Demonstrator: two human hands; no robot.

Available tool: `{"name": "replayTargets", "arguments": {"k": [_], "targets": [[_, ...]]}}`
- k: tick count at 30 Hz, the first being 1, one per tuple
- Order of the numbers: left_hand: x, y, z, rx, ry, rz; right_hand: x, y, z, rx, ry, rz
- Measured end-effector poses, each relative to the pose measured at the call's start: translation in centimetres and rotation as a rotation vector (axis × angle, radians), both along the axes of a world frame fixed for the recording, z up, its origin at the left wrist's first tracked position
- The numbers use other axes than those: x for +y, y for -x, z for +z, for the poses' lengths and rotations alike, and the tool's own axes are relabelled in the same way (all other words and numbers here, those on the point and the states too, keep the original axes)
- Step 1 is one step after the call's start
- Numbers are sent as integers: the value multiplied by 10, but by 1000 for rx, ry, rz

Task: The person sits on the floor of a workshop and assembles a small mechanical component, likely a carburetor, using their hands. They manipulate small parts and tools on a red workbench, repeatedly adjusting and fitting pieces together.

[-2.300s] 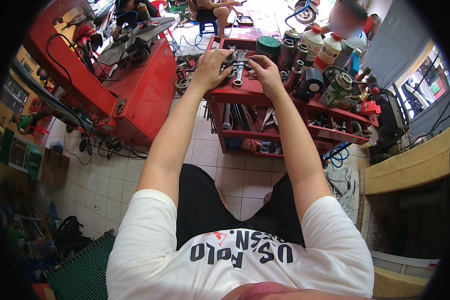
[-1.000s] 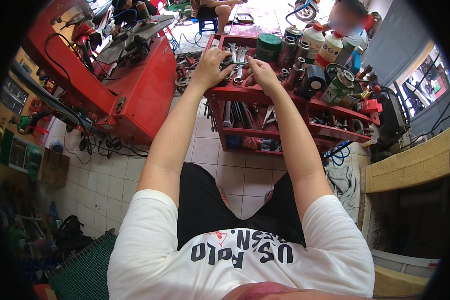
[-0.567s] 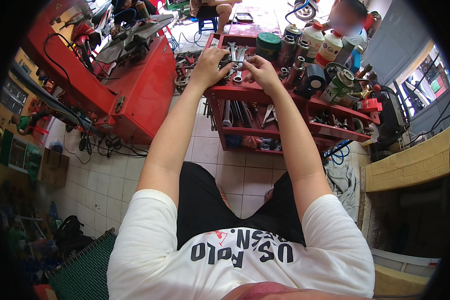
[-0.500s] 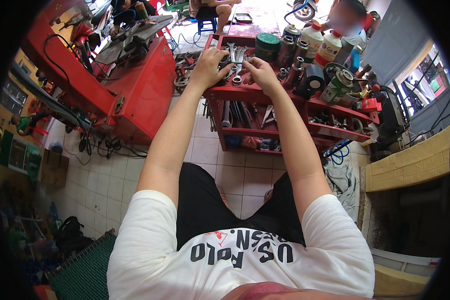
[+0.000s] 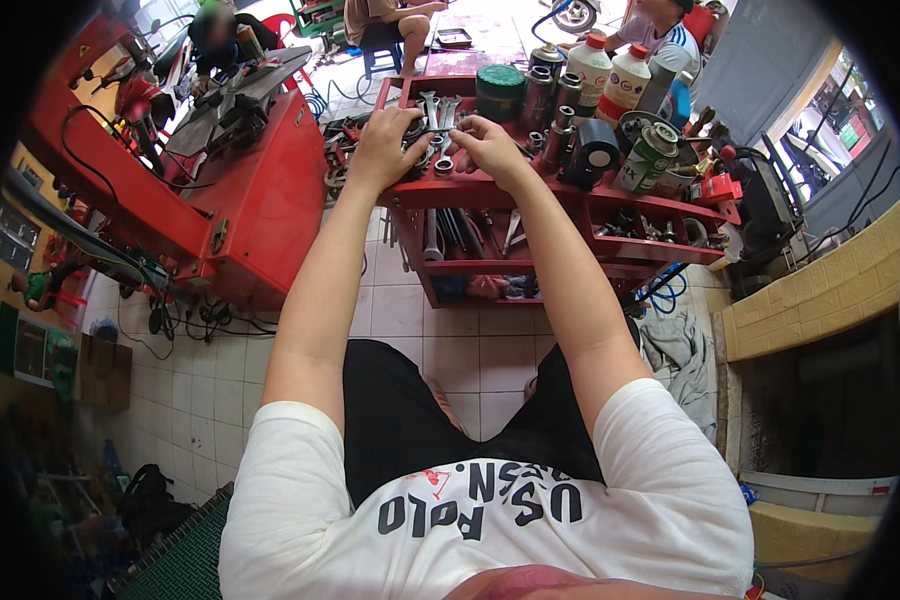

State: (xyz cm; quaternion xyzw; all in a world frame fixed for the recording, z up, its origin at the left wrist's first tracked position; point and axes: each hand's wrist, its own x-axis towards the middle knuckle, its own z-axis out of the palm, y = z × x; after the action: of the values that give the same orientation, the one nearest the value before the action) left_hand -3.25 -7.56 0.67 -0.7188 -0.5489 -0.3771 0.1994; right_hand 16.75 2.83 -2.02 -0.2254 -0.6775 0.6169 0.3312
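Both my hands are over the top tray of a red tool cart [image 5: 470, 187]. My left hand [image 5: 385, 150] is closed, its fingers curled down at the tray's left end; what lies in them is hidden. Just to its right, my right hand [image 5: 492, 155] is closed in a pinch at one end of a thin dark rod [image 5: 440, 130], whose exact kind I cannot make out. The rod spans the small gap between the hands. Several silver combination wrenches [image 5: 449, 108] lie under and beyond it, and a ring end [image 5: 443, 165] shows nearer me.
Right of my hands stand a dark green tub [image 5: 500, 92], metal cylinders [image 5: 538, 95], white bottles with red caps [image 5: 625, 82] and a spray can [image 5: 650, 158]. A red machine [image 5: 260, 210] rises at left. Two people sit beyond the cart; another is at far left.
The whole view has shifted, so the cart and my hands appear further left. My hands keep nearly the same pose over the wrenches, the thin rod still between them.
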Motion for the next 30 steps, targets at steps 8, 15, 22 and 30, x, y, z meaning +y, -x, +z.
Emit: {"name": "replayTargets", "arguments": {"k": [8, 15, 22, 30], "targets": [[-1, 0, 0, 19, -17, -15, 0, -1, 2, -78, 30, 62], [-2, -1, 1, 21, -26, -26, -2, 1, 3, -83, 77, 37], [-1, 1, 0, 22, -34, -27, -5, 1, 2, -37, -42, 13], [-2, -2, 2, 32, -14, -38, 6, 2, -4, -68, 95, 71]]}}
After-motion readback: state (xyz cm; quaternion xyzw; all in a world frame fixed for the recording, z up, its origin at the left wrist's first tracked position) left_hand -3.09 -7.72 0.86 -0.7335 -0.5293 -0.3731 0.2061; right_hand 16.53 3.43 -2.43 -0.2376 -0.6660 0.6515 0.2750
